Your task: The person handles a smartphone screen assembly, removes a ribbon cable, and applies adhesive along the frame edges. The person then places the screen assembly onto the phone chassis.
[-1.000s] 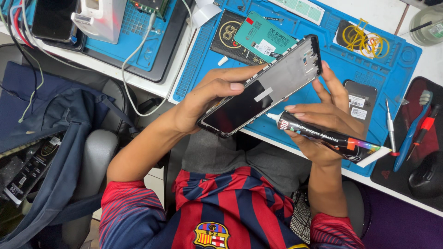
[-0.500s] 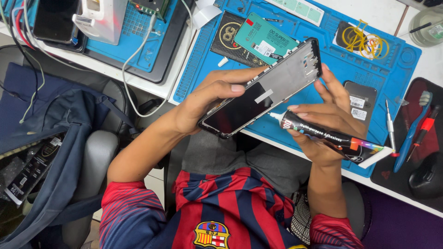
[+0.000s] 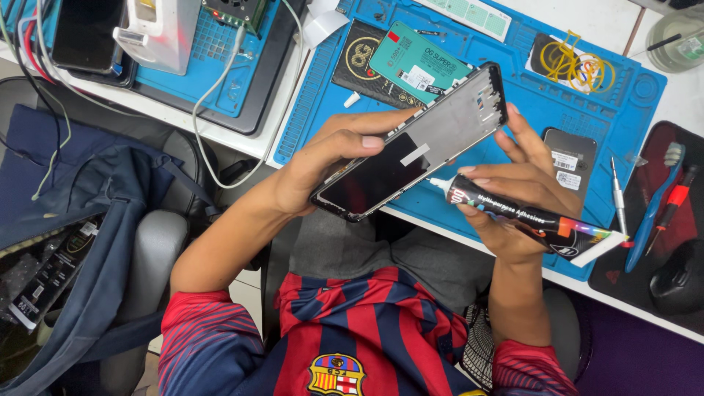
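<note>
Left hand (image 3: 326, 165): closed round the phone frame (image 3: 418, 143), thumb across its upper face, fingers behind.
Phone frame: held tilted above the bench edge, over the blue work mat (image 3: 513, 95); grey inner plate with a strip of white tape at mid-length, dark lower half.
Right hand (image 3: 513, 194): gripping the adhesive tube (image 3: 528, 220) in the palm, index and middle fingers spread upward, touching the frame's far end.
Adhesive tube: black body, white nozzle aimed at the frame's long edge, just beside it.
Mat contents: green box (image 3: 418, 64), yellow wire coil (image 3: 576, 66), dark phone back cover (image 3: 568, 158).
Right of mat: screwdriver (image 3: 618, 196), blue brush (image 3: 655, 205).
</note>
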